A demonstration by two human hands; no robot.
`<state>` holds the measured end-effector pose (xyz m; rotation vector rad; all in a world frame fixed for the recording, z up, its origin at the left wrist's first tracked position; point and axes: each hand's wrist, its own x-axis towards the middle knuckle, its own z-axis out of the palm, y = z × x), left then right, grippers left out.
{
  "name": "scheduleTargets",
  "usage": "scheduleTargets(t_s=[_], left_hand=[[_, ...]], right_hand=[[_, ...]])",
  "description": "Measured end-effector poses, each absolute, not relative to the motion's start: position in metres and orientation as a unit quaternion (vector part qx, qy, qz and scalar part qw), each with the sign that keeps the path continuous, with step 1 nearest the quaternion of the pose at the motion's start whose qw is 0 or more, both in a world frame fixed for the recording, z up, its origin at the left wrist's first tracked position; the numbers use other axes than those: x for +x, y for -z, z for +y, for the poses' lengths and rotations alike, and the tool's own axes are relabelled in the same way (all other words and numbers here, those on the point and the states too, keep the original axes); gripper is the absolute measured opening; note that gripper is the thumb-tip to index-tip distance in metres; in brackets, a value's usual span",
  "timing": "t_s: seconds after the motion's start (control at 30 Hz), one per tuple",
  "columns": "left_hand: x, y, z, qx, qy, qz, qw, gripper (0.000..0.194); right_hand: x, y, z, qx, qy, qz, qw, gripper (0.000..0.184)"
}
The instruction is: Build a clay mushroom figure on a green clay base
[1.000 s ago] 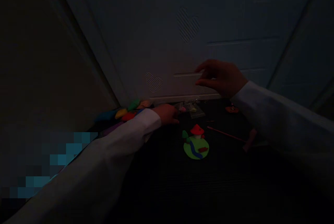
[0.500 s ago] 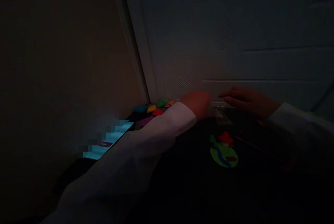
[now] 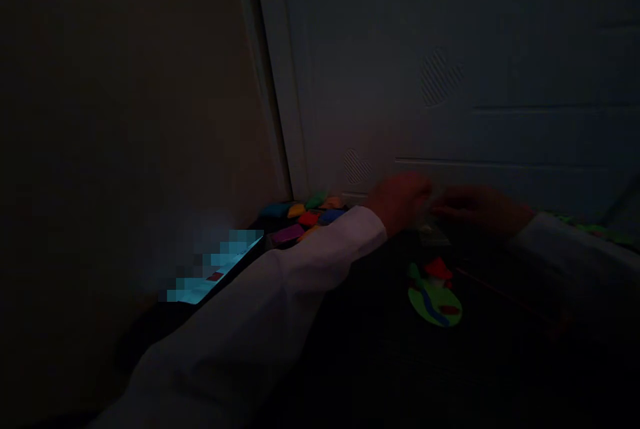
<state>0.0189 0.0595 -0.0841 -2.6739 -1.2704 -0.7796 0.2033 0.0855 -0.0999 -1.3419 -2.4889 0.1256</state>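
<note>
The scene is very dark. My left hand (image 3: pixel 400 199), in a white sleeve, reaches to the far side of the dark table with its fingers curled together. Close on its right is my right hand (image 3: pixel 477 208), its fingers drawn together and pointing left. Both hands are blurred, and whatever lies between their fingertips is too dim to make out. Below them rests a small clear plastic packet (image 3: pixel 434 236). Nearer to me lies a flat green oval (image 3: pixel 440 299) carrying a blue wavy strip, a brown-red piece and a red peaked piece (image 3: pixel 439 268) at its top.
Several coloured packets, among them a purple one (image 3: pixel 287 234) and a blue one (image 3: pixel 274 210), lie at the back left. A lit screen (image 3: pixel 215 277) leans at the left. A thin reddish stick (image 3: pixel 493 286) lies right of the oval. A pale panelled door (image 3: pixel 360 69) stands behind.
My left hand has moved right and my right hand has closed its fingers, so the two hands are now almost together. The view has shifted slightly.
</note>
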Motion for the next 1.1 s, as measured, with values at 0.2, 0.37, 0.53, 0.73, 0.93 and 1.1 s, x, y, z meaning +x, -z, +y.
scheduleTargets(t_s=[0.2, 0.37, 0.53, 0.73, 0.93, 1.1], left_hand=[[0.022, 0.092, 0.064, -0.8, 0.332, -0.484, -0.127, 0.03], [0.025, 0.092, 0.063, -0.772, 0.296, -0.476, -0.3, 0.029], [0.025, 0.088, 0.061, -0.738, 0.309, -0.473, -0.37, 0.028], [0.023, 0.085, 0.065, -0.718, 0.325, -0.47, -0.397, 0.03], [0.016, 0.084, 0.067, -0.739, 0.318, -0.43, -0.409, 0.027], [0.013, 0.085, 0.071, -0.746, 0.309, -0.413, -0.422, 0.027]], right_hand=[[0.199, 0.094, 0.079, -0.538, -0.044, -0.819, 0.195, 0.032], [0.191, 0.093, 0.074, -0.533, -0.036, -0.818, 0.211, 0.032], [0.189, 0.095, 0.072, -0.507, -0.02, -0.832, 0.222, 0.031], [0.191, 0.096, 0.072, -0.489, 0.006, -0.839, 0.237, 0.031], [0.194, 0.095, 0.074, -0.483, 0.01, -0.844, 0.231, 0.031], [0.195, 0.096, 0.075, -0.484, 0.016, -0.846, 0.224, 0.032]])
